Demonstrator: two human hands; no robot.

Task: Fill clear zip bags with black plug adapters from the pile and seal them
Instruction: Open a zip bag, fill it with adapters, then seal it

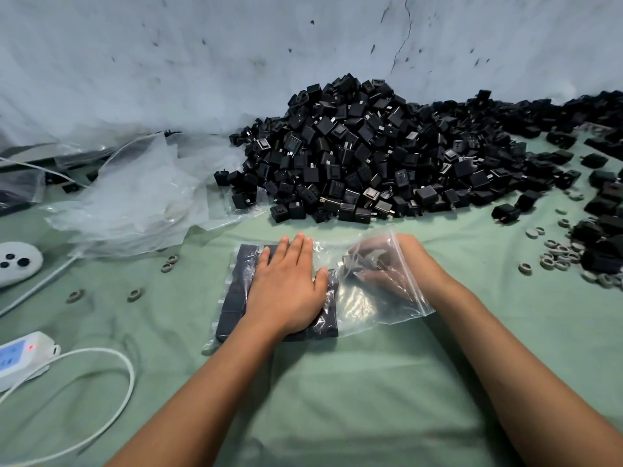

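A clear zip bag lies on the green cloth with its open mouth to the right. Rows of black plug adapters fill its left part. My left hand lies flat on top of those rows, fingers straight, pressing them down. My right hand is inside the bag's mouth, fingers curled round a black adapter, blurred through the plastic. A big pile of black adapters sits just behind the bag against the wall.
Crumpled clear plastic bags lie at the left. A white power strip with its cable and a white device are at the far left. Small grey rings and more loose adapters are scattered at the right.
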